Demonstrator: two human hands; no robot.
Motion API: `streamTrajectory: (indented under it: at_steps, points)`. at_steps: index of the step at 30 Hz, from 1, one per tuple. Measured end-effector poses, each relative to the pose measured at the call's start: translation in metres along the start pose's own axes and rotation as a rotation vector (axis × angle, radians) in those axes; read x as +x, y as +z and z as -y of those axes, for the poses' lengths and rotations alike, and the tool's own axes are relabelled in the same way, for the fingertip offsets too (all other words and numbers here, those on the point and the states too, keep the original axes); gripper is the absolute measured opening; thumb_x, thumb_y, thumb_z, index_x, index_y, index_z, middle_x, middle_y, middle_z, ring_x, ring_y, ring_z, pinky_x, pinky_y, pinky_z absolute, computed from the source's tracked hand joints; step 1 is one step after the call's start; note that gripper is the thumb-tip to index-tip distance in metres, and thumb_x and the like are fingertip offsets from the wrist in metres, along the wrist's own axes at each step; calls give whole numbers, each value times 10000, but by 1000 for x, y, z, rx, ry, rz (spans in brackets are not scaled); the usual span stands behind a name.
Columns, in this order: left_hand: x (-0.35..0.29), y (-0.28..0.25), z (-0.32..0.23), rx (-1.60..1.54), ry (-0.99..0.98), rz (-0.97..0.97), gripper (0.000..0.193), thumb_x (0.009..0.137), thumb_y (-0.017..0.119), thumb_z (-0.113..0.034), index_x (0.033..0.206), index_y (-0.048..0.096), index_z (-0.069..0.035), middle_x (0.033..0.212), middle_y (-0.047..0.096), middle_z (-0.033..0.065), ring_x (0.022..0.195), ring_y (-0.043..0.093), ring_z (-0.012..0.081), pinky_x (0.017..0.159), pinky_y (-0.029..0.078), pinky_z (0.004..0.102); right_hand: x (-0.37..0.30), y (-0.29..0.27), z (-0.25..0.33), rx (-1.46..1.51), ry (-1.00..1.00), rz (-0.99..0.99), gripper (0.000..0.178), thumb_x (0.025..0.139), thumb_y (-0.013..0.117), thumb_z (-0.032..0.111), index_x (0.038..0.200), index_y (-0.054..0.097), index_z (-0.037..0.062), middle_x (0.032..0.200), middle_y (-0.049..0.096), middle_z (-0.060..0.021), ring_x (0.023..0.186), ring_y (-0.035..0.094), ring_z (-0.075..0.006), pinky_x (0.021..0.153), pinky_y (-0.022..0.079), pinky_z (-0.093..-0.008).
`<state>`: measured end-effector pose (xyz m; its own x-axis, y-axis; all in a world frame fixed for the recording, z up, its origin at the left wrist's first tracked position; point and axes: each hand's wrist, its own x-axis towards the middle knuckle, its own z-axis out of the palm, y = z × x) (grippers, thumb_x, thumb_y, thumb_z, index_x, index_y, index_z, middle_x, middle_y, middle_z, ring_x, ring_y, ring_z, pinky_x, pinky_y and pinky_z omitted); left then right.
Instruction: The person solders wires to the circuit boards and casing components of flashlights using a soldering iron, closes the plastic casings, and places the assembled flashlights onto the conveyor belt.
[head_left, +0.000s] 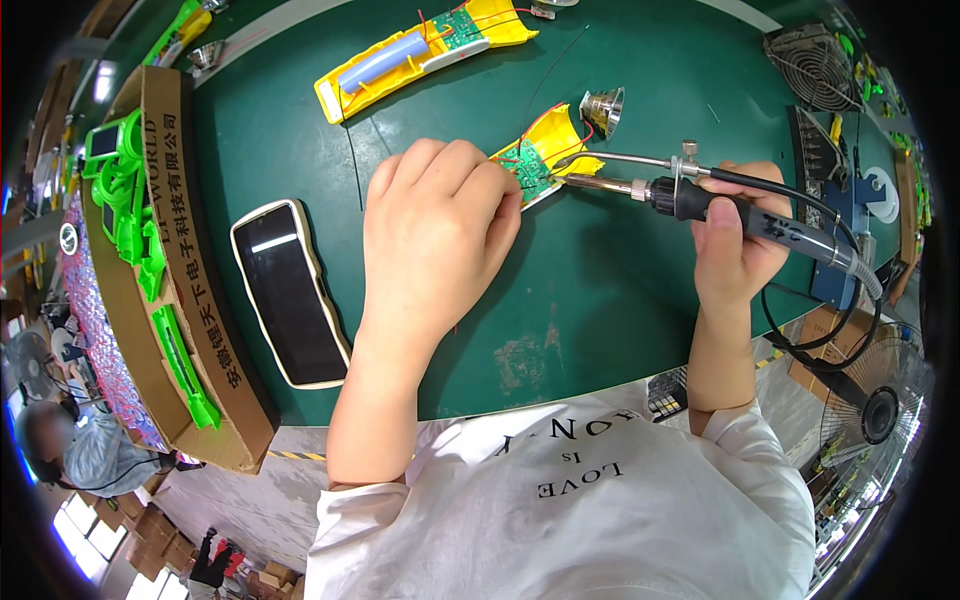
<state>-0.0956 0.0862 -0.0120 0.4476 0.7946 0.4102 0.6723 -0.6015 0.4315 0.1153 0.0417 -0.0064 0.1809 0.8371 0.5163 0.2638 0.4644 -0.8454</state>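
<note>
A: On the green bench mat [620, 300], taking the phone [290, 292] as the landmark. Largest first: cardboard box [190, 300] just left of the phone, packed with bright green plastic housings [150, 250].

B: And beyond the phone?

A: Up and to its right, well apart, a long yellow housing [420, 55] lies open, a pale blue cylinder cell and a green board seated in it, red wires run. Judged from that, one unit looks already wired.

B: The one in hand?

A: Right of the phone, near the mat's middle: a smaller yellow housing with circuit board [545, 150]. Left hand [435, 230] is curled over its near end, fingers pressed together and bearing down; what lies under the fingertips I cannot tell.

B: Right hand?

A: Right hand [735, 245], farther right, is closed around the black grip of a soldering iron [700, 195]. Tip points left and sits at the board's edge, touching or just shy, I cannot tell which. A thin metal tube runs above the tip.

B: Smallest items?

A: Small metal reflector cone [603, 108] just beyond the board, loose on the mat, with red wires [560, 115] leading from the board toward it.

B: Progress?

A: My judgement: mid-soldering on this unit. The housing is open and the cone unfitted, so closing up remains.
</note>
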Motion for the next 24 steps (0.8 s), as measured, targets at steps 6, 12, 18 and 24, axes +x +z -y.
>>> streamTrajectory:
  at_steps: [6,12,18,24]
  points:
    - [-1,-1,1,-18,-3,4,126,599,651,-45,681,562,-79,683,514,24,671,494,199,611,373,314,-2,-4,2,35,70,-71,94,731,589,57,782,564,-17,811,505,-59,654,451,-76,572,358,-190]
    - [0,-8,-2,-15,-99,-73,249,605,685,-121,817,569,-64,795,558,58,754,519,233,660,389,333,0,-5,2,-32,-9,-117,125,771,540,93,802,522,-27,810,481,-66,495,390,-49,421,311,-174]
    - [-1,-3,-2,-59,-52,120,376,591,703,-186,908,547,-58,860,564,67,811,522,255,696,396,348,-1,-10,5,85,10,-204,156,766,577,128,808,528,-14,795,490,-50,546,430,-51,449,332,-171]
    - [0,-12,-17,-142,18,302,353,594,701,-252,873,571,-79,853,562,43,786,523,228,694,385,326,4,-19,1,84,-96,-312,170,788,539,144,839,484,-9,754,486,-62,493,409,-44,410,324,-173]
